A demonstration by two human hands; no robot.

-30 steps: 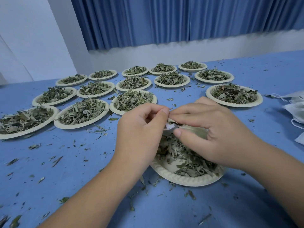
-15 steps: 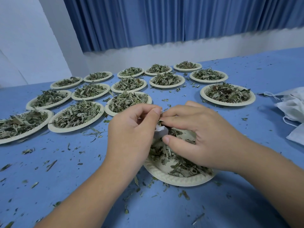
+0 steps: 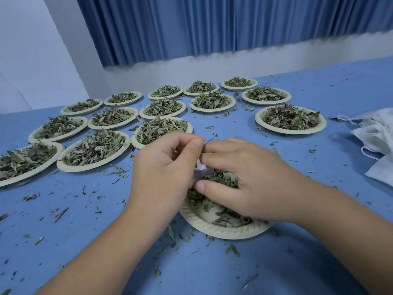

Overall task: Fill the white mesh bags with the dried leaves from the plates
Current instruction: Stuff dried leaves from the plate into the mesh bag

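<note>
— Item one?
— White mesh bag (image 3: pixel 201 170): small, crumpled, held between both hands just above the near plate (image 3: pixel 212 229).
— Holders?
— Left hand (image 3: pixel 163 173): fingers (image 3: pixel 191 150) curled, thumb and forefinger pinching the bag's top edge. Right hand (image 3: pixel 251 179): fingers curled, pinching the opposite edge, thumb low over the dried leaves (image 3: pixel 229 218).
— Plate contents?
— Thin layer of leaves, with bare base showing near the front rim.
— Surroundings?
— Blue bench (image 3: pixel 85 231), strewn with leaf fragments. Further plates (image 3: pixel 63 165) heaped with leaves, in rows beyond. Heap of white bags (image 3: pixel 374 137) at the right edge. Blue curtain (image 3: pixel 212 24) behind.
</note>
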